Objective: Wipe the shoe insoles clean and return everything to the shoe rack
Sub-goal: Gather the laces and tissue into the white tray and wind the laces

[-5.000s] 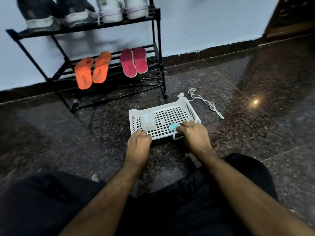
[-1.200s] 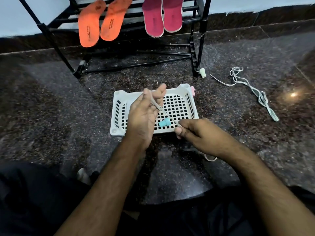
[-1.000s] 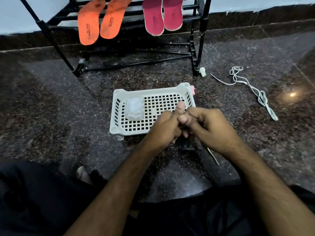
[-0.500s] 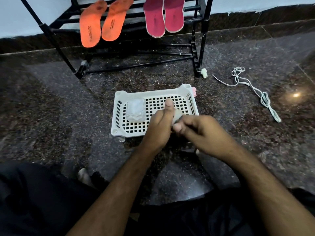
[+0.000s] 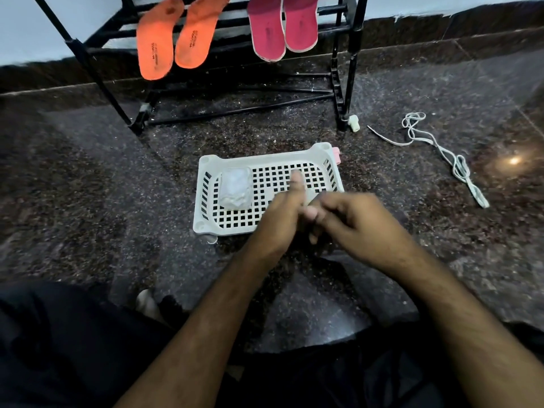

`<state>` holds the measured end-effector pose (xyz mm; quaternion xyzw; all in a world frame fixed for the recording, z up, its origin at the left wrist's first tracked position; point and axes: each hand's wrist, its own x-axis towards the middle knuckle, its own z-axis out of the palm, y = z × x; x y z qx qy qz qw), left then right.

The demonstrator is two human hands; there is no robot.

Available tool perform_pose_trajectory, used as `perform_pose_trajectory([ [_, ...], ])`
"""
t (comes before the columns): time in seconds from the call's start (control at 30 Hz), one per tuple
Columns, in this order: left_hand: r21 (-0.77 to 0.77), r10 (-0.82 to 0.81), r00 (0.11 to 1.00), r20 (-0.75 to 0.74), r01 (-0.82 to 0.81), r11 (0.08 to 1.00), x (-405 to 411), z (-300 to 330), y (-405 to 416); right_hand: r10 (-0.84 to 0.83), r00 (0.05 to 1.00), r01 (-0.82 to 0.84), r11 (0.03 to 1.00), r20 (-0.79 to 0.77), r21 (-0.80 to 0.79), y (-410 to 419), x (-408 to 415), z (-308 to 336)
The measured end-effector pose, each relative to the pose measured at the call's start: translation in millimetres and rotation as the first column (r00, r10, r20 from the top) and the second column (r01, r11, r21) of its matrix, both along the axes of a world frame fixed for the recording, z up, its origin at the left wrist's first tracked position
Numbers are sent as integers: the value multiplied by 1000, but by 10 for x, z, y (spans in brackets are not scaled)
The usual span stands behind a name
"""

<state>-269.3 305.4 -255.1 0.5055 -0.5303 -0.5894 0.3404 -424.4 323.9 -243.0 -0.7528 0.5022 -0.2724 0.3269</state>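
Two orange insoles point(image 5: 170, 39) and two pink insoles point(image 5: 282, 28) lean on the middle bars of the black shoe rack point(image 5: 350, 69). On the floor in front stands a white perforated basket point(image 5: 259, 156) with a clear wipes packet point(image 5: 235, 188) in its left half. My left hand point(image 5: 279, 219) and my right hand point(image 5: 353, 222) meet over the basket's front right corner. The left is a fist with the thumb raised; the right curls against it. The shoelace they bundle is almost wholly hidden between them.
A second white shoelace point(image 5: 441, 148) lies loose on the dark speckled floor to the right. A small white cap point(image 5: 353, 123) sits by the rack's right foot. A pink piece point(image 5: 336, 154) pokes out at the basket's far right corner. My dark-clad legs fill the bottom.
Earlier the hands held a shoelace stretched between them over the basket. They have come together and gathered it in; its trailing end under the right hand is gone from sight.
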Motion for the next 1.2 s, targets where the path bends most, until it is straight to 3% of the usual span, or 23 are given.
perform_pose_trajectory([
  [0.13,125,-75,984,-163,97,987,-142,-2,46,-226,938,232,973,263,6,-39,-55,59],
  [0.37,302,79,945,-316,21,953,-90,2,50,-391,816,337,920,426,199,-73,54,-103],
  [0.53,302,172,890,-422,-41,952,-54,-13,0,-326,873,268,942,362,202,-58,92,-160],
  [0.67,302,222,876,-428,-92,949,-30,-43,-15,-297,931,264,949,211,174,-30,135,-198],
  [0.83,261,205,877,-434,-96,961,-33,-24,-13,-273,941,241,956,201,167,-64,82,-152],
  [0.97,246,188,880,-436,-84,966,-40,-28,-11,-327,943,325,944,58,51,-51,67,-143],
  [1.2,318,104,855,-509,74,945,58,23,-97,-477,878,478,878,35,-15,-12,156,-96],
])
